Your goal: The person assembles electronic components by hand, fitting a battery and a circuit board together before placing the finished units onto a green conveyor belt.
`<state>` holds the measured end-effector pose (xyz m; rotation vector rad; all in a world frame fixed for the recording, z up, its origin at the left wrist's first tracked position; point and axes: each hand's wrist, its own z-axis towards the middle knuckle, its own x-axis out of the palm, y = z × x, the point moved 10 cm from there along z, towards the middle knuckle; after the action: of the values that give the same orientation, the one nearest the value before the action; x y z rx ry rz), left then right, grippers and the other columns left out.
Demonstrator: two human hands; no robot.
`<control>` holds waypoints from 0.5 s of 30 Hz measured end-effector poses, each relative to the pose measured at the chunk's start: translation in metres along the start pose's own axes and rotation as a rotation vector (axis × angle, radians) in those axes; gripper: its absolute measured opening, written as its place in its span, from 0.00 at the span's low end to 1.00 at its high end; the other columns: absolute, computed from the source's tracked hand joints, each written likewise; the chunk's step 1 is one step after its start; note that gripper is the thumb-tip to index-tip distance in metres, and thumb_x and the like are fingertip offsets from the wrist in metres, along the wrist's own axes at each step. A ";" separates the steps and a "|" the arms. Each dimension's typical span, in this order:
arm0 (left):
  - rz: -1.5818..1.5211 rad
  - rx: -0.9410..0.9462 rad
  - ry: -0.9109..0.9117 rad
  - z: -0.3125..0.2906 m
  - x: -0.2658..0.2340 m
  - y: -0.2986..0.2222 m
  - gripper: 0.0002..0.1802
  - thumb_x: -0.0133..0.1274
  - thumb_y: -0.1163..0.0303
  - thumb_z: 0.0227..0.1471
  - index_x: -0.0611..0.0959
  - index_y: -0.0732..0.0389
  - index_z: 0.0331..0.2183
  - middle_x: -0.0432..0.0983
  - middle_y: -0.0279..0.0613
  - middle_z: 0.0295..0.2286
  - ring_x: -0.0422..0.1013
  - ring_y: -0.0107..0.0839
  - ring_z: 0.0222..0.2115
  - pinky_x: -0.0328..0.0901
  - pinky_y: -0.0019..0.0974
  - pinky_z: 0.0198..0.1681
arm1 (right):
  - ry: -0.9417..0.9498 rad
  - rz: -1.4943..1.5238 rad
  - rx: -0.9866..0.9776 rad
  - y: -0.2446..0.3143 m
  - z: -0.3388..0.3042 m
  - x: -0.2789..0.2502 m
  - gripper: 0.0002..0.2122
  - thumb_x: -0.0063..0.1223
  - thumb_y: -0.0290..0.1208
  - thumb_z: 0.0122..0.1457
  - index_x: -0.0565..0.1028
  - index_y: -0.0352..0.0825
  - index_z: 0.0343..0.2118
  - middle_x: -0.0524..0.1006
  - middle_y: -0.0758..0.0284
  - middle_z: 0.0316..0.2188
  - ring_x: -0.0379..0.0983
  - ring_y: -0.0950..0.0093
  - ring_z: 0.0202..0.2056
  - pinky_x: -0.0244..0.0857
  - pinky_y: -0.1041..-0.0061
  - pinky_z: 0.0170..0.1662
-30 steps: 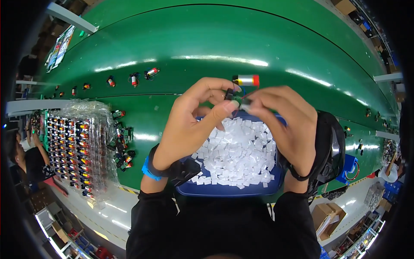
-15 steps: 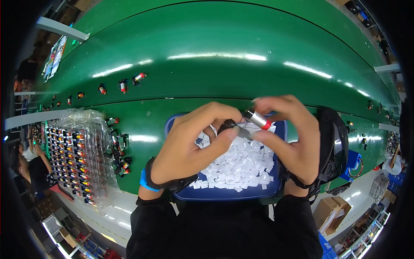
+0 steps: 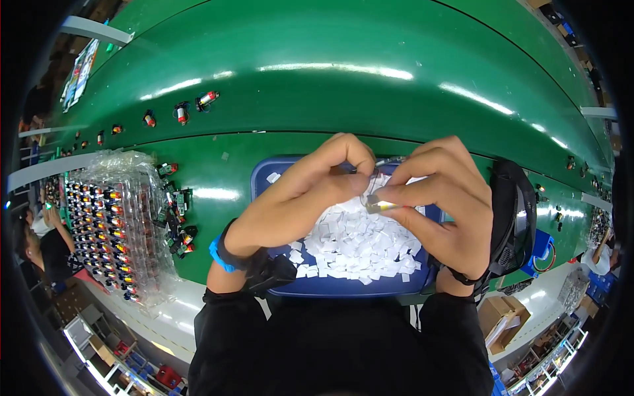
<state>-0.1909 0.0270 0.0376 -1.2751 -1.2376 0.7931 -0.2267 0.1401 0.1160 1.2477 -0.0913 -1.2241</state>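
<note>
Above a blue tray (image 3: 343, 286) heaped with small white pieces (image 3: 360, 247), both my hands are close together at chest height. My right hand (image 3: 446, 198) grips a small cylindrical motor (image 3: 381, 204); its grey and yellow end shows, while my fingers cover much of the rest. Thumb and forefinger of my left hand (image 3: 330, 181) pinch a thin dark wire (image 3: 374, 173) beside the motor. The exact hold on the wire is partly hidden.
Left of the tray lie loose circuit boards and motors (image 3: 175, 211), beside a plastic-wrapped stack of motors in rows (image 3: 99, 231). More motors (image 3: 181, 112) sit on the green bench (image 3: 317, 105). A black bag (image 3: 512, 218) stands at the right; a person (image 3: 49, 241) is far left.
My right hand has turned the motor, so its silver and red body no longer shows. The left hand's fingers have risen and now pinch at the wire.
</note>
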 end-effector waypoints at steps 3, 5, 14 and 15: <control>-0.040 -0.013 0.041 0.000 0.003 0.004 0.06 0.41 0.71 0.61 0.70 0.63 0.35 0.69 0.38 0.35 0.63 0.24 0.37 0.59 0.29 0.46 | 0.014 0.010 -0.039 0.003 -0.001 0.004 0.13 0.71 0.23 0.37 0.81 0.33 0.30 0.79 0.64 0.32 0.72 0.68 0.34 0.65 0.72 0.34; -0.063 -0.019 0.060 0.002 0.003 0.008 0.07 0.40 0.71 0.62 0.70 0.62 0.35 0.69 0.38 0.35 0.63 0.24 0.38 0.59 0.29 0.46 | 0.054 0.010 -0.092 0.007 -0.002 0.006 0.12 0.70 0.24 0.38 0.81 0.33 0.29 0.80 0.65 0.31 0.72 0.67 0.34 0.65 0.72 0.34; 0.041 0.019 -0.155 -0.002 -0.016 0.002 0.16 0.38 0.63 0.68 0.74 0.66 0.42 0.73 0.45 0.42 0.69 0.28 0.39 0.64 0.32 0.44 | 0.010 -0.049 -0.075 0.011 0.000 0.004 0.12 0.69 0.24 0.38 0.81 0.33 0.29 0.81 0.67 0.31 0.71 0.68 0.32 0.66 0.75 0.30; 0.053 0.031 -0.157 -0.004 -0.014 -0.003 0.17 0.38 0.64 0.68 0.74 0.67 0.45 0.73 0.45 0.43 0.70 0.29 0.39 0.66 0.33 0.43 | 0.010 -0.053 -0.073 0.010 0.000 0.004 0.12 0.69 0.24 0.38 0.81 0.33 0.29 0.81 0.67 0.31 0.71 0.68 0.32 0.66 0.75 0.30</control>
<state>-0.1908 0.0125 0.0377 -1.2433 -1.3150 0.9626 -0.2186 0.1355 0.1218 1.1995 -0.0065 -1.2563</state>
